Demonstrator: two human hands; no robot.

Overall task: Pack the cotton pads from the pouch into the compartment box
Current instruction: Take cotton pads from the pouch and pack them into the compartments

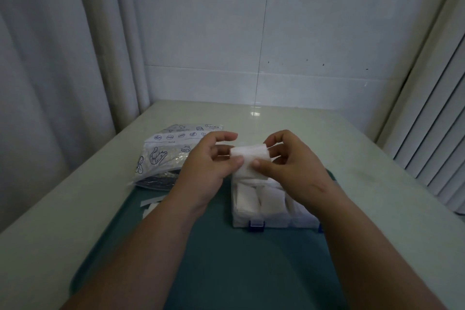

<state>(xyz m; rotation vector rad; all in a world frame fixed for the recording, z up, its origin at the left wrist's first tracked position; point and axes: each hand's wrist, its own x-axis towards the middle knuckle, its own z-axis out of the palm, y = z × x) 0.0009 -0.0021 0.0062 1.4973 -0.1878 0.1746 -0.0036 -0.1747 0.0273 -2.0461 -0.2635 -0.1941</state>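
Both my hands are on one stack [249, 161] of pads. My left hand [208, 167] pinches its left end, thumb in front, and my right hand [292, 162] pinches the right end the same way. The stack hangs just over the box [274, 223], far side. Its near compartments show pads [270, 200] packed in. The box sits on the mat [226, 264]. The pouch [161, 158] lies left, behind my left hand.

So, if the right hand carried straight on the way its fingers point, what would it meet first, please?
The right hand would probably meet the left hand first, since both pinch the same cotton pads from opposite ends; depth is unclear.
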